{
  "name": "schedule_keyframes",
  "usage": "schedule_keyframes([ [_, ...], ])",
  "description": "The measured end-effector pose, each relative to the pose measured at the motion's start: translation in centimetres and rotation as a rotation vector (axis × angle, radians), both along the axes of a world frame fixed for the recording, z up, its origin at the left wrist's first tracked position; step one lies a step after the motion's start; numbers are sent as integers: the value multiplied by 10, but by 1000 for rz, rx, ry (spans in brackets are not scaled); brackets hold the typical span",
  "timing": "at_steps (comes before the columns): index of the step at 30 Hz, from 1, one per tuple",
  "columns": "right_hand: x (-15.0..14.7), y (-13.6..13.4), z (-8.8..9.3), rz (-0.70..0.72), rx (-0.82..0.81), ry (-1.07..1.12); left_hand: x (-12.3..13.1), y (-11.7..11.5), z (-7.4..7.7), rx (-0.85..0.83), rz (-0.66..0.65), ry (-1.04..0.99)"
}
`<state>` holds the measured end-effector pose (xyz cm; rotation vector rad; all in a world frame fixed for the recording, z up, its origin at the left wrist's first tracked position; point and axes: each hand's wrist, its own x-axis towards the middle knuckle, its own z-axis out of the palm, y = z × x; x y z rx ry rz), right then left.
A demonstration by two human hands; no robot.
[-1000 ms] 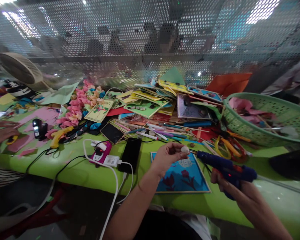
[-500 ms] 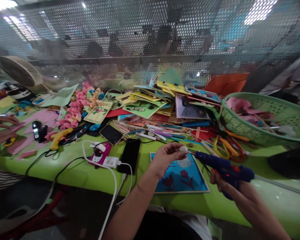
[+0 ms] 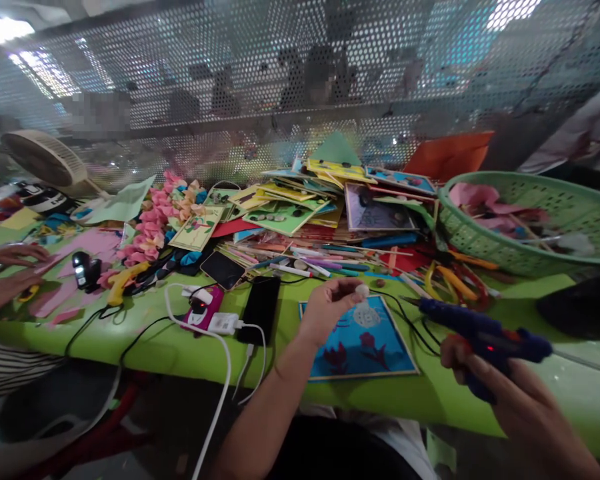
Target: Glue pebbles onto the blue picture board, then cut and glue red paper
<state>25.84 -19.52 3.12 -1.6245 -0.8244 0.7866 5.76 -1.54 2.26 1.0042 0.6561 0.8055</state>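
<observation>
My left hand pinches a small pale round pebble between thumb and fingertips, held just above a blue card with dark red flowers that lies on the green table. My right hand grips a blue glue gun by its handle, its nozzle pointing left toward the pebble with a gap between them. A red light glows on the gun's side.
A heap of coloured cards, pens and scissors lies behind the blue card. A green basket stands at the right. Phones, a charger and cables sit left. Another person's hands work at far left.
The glue gun and my right hand have drawn back to the right, away from the pebble. My left hand keeps the pebble over the blue card.
</observation>
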Motion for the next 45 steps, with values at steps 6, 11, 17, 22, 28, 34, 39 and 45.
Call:
schedule_keyframes([
  [6,15,-11,-13,-231,80,234,1,4,2,590,50,452],
  [11,26,-16,-32,-238,120,314,11,5,-1,934,-46,778],
  [17,33,-21,-51,-161,169,365,17,3,-3,1146,-173,990],
  [22,33,-23,-56,-167,171,378,17,3,-6,1198,-185,1011],
  [28,24,-24,-45,-193,154,411,17,6,-12,1260,-201,990],
  [34,12,-25,-23,-233,113,397,15,8,-16,1310,-194,921],
  [39,9,-26,-15,-256,54,360,14,7,-17,1284,-145,890],
  [45,11,-26,-19,-255,45,395,14,8,-19,1280,-110,825],
])
